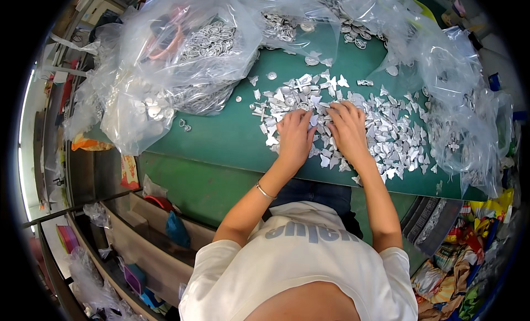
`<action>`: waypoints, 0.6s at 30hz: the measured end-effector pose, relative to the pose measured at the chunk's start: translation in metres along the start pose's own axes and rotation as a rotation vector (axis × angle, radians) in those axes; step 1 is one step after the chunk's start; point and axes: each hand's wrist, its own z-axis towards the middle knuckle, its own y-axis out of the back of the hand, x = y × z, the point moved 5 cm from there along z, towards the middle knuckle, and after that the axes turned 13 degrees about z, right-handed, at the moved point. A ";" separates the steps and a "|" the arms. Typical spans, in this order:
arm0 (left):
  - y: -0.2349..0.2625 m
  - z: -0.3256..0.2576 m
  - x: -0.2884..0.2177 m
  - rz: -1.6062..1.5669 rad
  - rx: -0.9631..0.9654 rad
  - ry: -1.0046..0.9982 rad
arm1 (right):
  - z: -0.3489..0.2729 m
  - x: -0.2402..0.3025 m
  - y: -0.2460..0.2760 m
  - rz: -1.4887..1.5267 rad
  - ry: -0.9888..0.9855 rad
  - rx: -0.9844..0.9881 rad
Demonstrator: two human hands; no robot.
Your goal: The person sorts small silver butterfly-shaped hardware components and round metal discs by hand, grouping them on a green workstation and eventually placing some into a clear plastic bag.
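A wide heap of small silver-grey metal charms, many flat and shaped like butterflies or wings, is spread over the green tabletop. My left hand rests on the heap's left part, fingers bent downward and a little apart. A pale piece lies close to its thumb and forefinger; I cannot make out a grip on it. Beside it, my right hand reaches over the middle of the heap, its fingers stretched and spread, tips among the pieces. The charms under both palms are hidden.
Large clear plastic bags of metal pieces stand at the back left, and another bag lies at the right edge. A few loose rings sit left of the heap. An open drawer is below left; colourful packets are below right.
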 end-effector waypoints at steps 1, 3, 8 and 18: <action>-0.003 0.001 0.001 0.031 0.024 -0.005 | -0.002 -0.004 -0.004 -0.032 0.012 0.018; -0.004 0.001 0.003 0.021 -0.009 -0.007 | -0.005 -0.011 -0.002 -0.058 0.037 0.019; -0.001 0.002 0.006 -0.011 -0.017 -0.074 | -0.020 -0.035 0.030 0.268 -0.249 -0.294; 0.009 -0.011 -0.039 -0.835 0.188 0.235 | -0.057 -0.009 0.006 1.831 -0.855 -0.316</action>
